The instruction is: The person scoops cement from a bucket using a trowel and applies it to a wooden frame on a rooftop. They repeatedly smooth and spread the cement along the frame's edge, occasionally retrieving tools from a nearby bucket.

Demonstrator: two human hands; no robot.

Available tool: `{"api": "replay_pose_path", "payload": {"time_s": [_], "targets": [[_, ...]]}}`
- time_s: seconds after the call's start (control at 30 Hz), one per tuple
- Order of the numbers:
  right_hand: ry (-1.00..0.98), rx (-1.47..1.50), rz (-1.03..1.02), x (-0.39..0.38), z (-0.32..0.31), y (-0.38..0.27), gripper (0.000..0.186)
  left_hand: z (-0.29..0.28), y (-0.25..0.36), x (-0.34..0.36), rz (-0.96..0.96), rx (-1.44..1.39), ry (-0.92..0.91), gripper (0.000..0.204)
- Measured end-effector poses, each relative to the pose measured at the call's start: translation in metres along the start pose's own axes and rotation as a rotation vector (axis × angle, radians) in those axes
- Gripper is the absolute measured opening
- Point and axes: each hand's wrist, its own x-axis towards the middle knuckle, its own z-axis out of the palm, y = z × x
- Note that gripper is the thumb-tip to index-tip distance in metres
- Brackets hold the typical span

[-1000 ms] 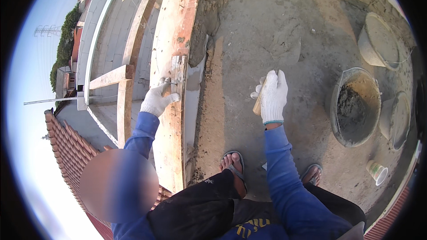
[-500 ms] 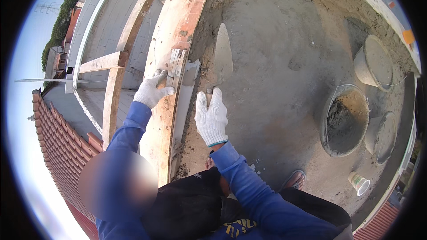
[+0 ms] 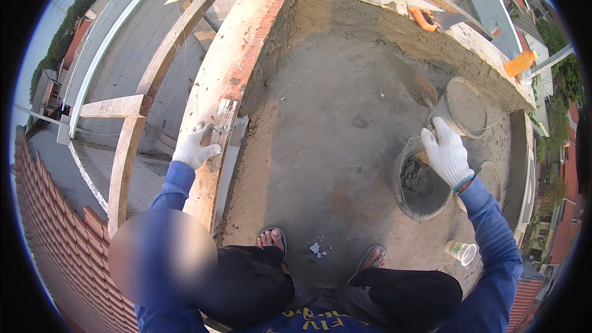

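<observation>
At two o'clock I log the trowel (image 3: 414,80), its blade beyond the bucket (image 3: 399,192); the right hand (image 3: 446,154), at three, is closed round its handle end. The left hand (image 3: 195,146), at nine, lies over the wooden board (image 3: 200,194); grip unclear, I cannot tell. Risk, my judgement: a low wrist could catch the bucket's rim and tip it. Versus half a second earlier: trowel has swung rightward, away from the board.

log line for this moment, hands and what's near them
left hand: spread, on wooden plank | right hand: gripping trowel, near bucket | bucket: holds dark mix
</observation>
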Motion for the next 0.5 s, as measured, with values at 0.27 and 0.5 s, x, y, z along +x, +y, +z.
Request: {"api": "replay_pose_path", "payload": {"time_s": [0.27,0.5], "targets": [[-0.004,0.013,0.480,-0.218,-0.044,0.098,0.024,-0.043,0.063,-0.016,0.067,0.040,0.226,0.063],[-0.090,-0.148,0.270,-0.221,-0.012,0.132,0.023,0.029,0.342,-0.024,0.570,-0.024,-0.380,0.086]]}}
